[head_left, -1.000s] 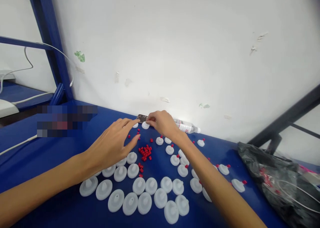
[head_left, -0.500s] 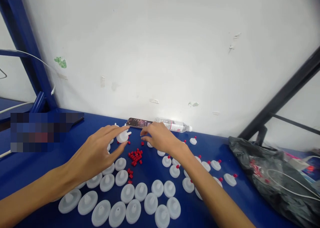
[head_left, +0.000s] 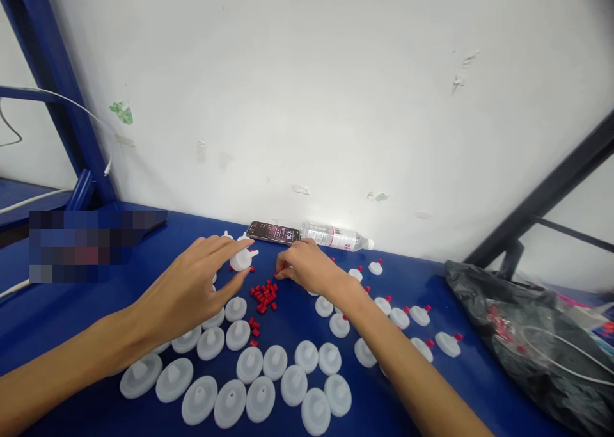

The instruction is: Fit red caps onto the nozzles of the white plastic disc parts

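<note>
My left hand (head_left: 192,278) has a white nozzle piece (head_left: 240,260) pinched between thumb and fingertips, the other fingers loosely curved, with the spout pointing towards my right hand (head_left: 309,267). My right thumb and index finger are drawn nearly together, a little apart from that piece; a speck of red shows at their tips, but I cannot tell whether they have hold of it. Just on the near side of the gap between my hands lies a pile of loose red caps (head_left: 264,295), with a few more trailing towards me. Bare white discs (head_left: 211,343) sit beneath my left hand and spread between my forearms. Around my right forearm and out to its right lie capped discs (head_left: 400,318), red on their spouts. Past my right hand a clear bottle (head_left: 336,237) lies on its side, with a phone (head_left: 271,232) beside it, beyond the gap between my hands. A dark plastic bag (head_left: 542,379) slumps on the blue tabletop (head_left: 297,315), well right of my right arm.
</note>
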Action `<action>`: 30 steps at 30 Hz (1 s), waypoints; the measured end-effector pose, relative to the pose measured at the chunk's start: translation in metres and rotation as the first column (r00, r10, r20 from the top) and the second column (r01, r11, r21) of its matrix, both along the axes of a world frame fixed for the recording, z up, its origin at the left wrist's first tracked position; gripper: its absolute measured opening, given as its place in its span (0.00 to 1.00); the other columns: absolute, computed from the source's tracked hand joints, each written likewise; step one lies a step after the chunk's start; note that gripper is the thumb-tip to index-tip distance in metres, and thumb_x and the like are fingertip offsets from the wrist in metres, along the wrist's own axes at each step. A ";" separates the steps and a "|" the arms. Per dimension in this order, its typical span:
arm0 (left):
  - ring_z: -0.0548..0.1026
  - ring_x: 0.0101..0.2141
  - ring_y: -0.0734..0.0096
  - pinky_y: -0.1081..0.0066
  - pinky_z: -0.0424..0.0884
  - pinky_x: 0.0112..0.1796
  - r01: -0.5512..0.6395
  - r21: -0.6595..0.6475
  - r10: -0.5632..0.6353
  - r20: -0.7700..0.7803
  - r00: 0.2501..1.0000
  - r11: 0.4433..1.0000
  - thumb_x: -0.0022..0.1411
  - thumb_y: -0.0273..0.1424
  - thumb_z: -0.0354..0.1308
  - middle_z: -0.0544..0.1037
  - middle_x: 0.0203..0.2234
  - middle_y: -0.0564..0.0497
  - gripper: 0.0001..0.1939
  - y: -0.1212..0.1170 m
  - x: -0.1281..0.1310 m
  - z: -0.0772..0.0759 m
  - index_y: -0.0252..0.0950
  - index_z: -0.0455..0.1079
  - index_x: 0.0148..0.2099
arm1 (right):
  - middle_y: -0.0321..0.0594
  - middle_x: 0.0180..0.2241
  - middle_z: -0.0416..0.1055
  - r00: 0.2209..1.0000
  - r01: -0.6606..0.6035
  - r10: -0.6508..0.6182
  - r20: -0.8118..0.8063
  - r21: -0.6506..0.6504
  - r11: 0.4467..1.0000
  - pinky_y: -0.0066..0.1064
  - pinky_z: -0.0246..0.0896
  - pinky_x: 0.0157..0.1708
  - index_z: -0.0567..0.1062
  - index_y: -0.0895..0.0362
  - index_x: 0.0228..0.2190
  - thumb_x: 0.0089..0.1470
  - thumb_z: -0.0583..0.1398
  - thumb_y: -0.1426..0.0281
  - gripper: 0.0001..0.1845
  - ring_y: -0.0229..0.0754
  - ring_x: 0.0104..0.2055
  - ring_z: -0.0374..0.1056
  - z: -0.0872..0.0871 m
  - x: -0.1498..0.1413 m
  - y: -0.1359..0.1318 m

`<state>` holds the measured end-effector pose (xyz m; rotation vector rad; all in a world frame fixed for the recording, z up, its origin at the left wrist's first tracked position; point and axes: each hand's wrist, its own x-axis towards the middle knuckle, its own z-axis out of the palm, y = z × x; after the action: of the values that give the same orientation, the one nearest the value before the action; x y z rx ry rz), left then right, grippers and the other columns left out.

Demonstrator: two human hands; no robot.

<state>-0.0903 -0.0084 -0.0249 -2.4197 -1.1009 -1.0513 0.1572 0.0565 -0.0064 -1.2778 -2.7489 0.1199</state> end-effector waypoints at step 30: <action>0.72 0.44 0.60 0.61 0.73 0.43 0.032 -0.138 -0.030 0.014 0.999 0.990 0.77 0.33 0.55 0.79 0.45 0.47 0.19 -0.003 0.000 0.000 0.41 0.73 0.65 | 0.39 0.39 0.86 0.720 -0.306 -0.114 -0.685 -0.460 0.834 0.36 0.74 0.40 0.76 0.51 0.55 0.67 0.66 0.62 0.17 0.44 0.39 0.80 0.045 0.005 -0.032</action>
<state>-0.0904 -0.0110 -0.0254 -2.5486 -1.1796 -1.0319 0.1625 0.0250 0.0390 -0.8741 -2.1395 1.2174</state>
